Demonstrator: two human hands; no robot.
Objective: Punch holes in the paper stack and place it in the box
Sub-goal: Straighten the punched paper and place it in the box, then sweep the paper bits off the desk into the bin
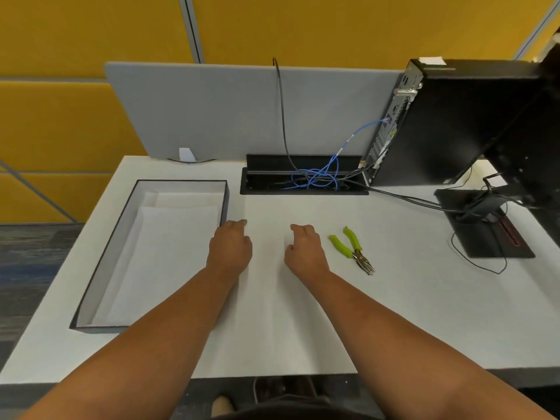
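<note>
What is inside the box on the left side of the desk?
The box holds white paper sheets, lying flat. Anything under those sheets is covered, so I cannot tell.

A white rectangular desk [394,313] stands before a yellow padded wall [91,31]. At the desk's far edge rises a grey felt divider panel [212,110]. Dark patterned carpet floor [27,253] shows at the left. The light is even and soft.
</note>
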